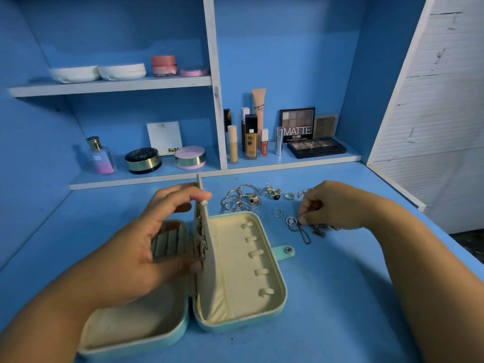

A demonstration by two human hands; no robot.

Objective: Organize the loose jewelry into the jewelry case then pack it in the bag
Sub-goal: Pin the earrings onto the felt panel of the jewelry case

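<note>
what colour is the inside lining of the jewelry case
The jewelry case lining is cream; head view shows it best.

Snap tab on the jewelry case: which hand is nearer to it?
Right. The right hand pinches the chains just beyond the snap tab; the left hand holds the divider panel, farther off to its left.

We have a blue table (340, 297). An open mint jewelry case (230, 271) lies flat at near centre, with its snap tab (285, 250) on the right. Just beyond the case is a bunch of gold rings (235, 203), with more rings to their right. One silver ring (277, 212) sits apart. A tangle of chains (305, 234) lies right of the case. At the far edge, a low shelf (301, 159) holds makeup bottles (251, 137).
</note>
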